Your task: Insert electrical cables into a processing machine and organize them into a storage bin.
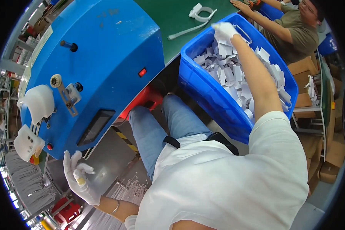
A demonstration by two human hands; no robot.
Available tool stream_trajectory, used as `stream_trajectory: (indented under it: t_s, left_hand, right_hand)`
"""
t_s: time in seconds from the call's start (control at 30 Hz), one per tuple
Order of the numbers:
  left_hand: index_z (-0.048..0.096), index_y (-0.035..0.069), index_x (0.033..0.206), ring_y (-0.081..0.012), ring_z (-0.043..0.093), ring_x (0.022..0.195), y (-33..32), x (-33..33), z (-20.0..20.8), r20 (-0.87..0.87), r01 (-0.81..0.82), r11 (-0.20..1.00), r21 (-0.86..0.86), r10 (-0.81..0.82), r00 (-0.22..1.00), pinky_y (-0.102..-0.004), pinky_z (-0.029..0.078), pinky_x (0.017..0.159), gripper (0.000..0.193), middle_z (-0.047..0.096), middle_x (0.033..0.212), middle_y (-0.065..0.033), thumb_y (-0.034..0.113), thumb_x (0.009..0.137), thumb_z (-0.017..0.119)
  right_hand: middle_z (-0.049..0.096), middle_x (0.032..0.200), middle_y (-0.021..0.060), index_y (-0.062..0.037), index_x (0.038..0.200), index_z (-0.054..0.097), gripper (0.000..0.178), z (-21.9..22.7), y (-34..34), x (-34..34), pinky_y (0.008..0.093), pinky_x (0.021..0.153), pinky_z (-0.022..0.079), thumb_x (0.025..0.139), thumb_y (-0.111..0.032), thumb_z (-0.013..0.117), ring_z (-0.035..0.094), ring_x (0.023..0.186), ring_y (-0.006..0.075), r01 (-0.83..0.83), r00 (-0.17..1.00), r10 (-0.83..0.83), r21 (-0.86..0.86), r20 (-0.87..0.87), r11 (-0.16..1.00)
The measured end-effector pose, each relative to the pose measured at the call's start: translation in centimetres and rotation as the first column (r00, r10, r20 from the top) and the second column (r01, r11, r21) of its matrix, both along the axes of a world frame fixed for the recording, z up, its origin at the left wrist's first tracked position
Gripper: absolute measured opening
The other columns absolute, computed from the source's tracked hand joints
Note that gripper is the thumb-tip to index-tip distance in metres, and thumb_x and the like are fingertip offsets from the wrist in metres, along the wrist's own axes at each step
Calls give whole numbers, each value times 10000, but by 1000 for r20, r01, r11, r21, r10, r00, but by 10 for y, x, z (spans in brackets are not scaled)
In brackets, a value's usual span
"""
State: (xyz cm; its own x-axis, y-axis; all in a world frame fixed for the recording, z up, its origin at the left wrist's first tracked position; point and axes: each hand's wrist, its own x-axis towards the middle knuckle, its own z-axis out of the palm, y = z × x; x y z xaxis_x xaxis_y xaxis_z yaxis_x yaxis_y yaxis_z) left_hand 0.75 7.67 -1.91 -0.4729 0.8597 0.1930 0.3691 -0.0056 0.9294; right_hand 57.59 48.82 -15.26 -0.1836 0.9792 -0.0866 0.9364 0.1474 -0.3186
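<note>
My left hand [79, 177], in a white glove with a yellow patch on it, is raised near the lower corner of a blue machine [115, 46]. Its fingers are apart and nothing is in them. At the far end of a blue plastic bin [207, 86] is my right hand [224, 32], also gloved in white. Its fingers look curled, and what they hold, if anything, cannot be made out. Below that hand, curved white pieces [228, 74] fill the bin. A thin white loop [243, 34] shows beside my right wrist.
On the green tabletop [161, 9] lies a coiled white strap [203, 15]. White plastic fixtures [40, 102] and a small dark screen [96, 127] are on the machine. A co-worker [295, 32] sits beyond the bin. Bundled grey strips [28, 184] lie far left; cardboard boxes [303, 76] stand right.
</note>
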Motion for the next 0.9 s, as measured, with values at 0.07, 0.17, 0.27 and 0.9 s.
stream_trajectory:
  t_s: [0.07, 0.17, 0.27, 0.9]
  left_hand:
    - [410, -58, 1332, -77, 525, 635, -3, 6, 3, -5, -21, 1000, -10, 21, 1000, -184, 416, 572, 732, 593, 1119, -183, 502, 883, 556]
    - [415, -69, 1322, -80, 540, 636, 2, 11, 5, 3, -24, 999, -22, 24, 1000, -187, 429, 589, 752, 599, 1092, -184, 501, 863, 588]
    - [438, -66, 1306, -83, 538, 631, 9, 14, 5, -6, -21, 1000, -14, 21, 1000, -192, 432, 597, 716, 609, 1059, -179, 482, 869, 589]
    - [534, -3, 1224, -108, 611, 835, 73, 130, 46, 499, 197, 954, 225, -286, 818, -253, 530, 727, 375, 606, 1044, -83, 5, 860, 623]
  right_hand:
    - [650, 941, 176, -112, 1047, 636, 271, -8, -43, -11, 412, 761, 512, 812, -230, 571, 641, 851, 319, -130, 841, 62, 89, 537, 988]
    - [613, 1148, 197, -135, 1143, 630, 347, -37, -93, 15, 426, 877, 493, 804, -186, 576, 611, 1040, 340, 443, 817, -346, -118, 461, 889]
    - [606, 1172, 186, -101, 1125, 646, 342, -59, -137, 46, 432, 888, 485, 803, -183, 566, 599, 1072, 335, 522, 759, -371, -160, 534, 838]
    - [588, 1142, 190, -6, 909, 628, 129, 186, -191, -266, 346, 911, 457, 794, -43, 672, 579, 1042, 251, -596, -102, 412, 387, -905, 703]
